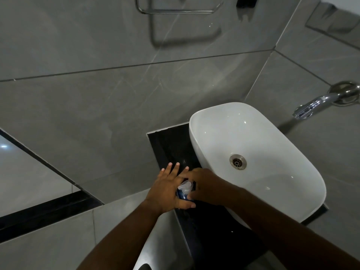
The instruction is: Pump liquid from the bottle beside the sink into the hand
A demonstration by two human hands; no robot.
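Head view: a small pump bottle [185, 192] with a clear pump head and dark blue body is seen on the black counter ledge [171, 145], just beside the white basin [272, 191] at its 9 o'clock, and is judged light, rigid, slick and easily tipped, best steadied at the body while the pump top is pressed. The left hand [167, 190] is spread open at the bottle's 9 o'clock, fingers extended under the nozzle, thumb at the base; the right hand [206, 187] is curled over the pump from 3 o'clock, though contact, the label and the liquid level are hidden.
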